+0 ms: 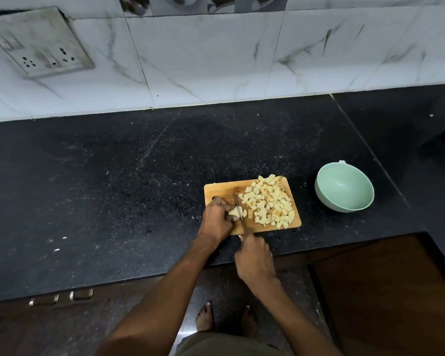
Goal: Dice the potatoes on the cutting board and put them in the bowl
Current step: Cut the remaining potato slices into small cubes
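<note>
Potato dice lie heaped over the right half of the wooden cutting board, which sits on the dark stone desk near its front edge. At the board's left end, the left hand curls its fingers over the last uncut potato piece and holds it down. The right hand grips the handle of a knife, its blade lying across the board just beside that piece and the left fingers. A pale green bowl stands on the desk to the right of the board, apart from it, with nothing visible inside.
</note>
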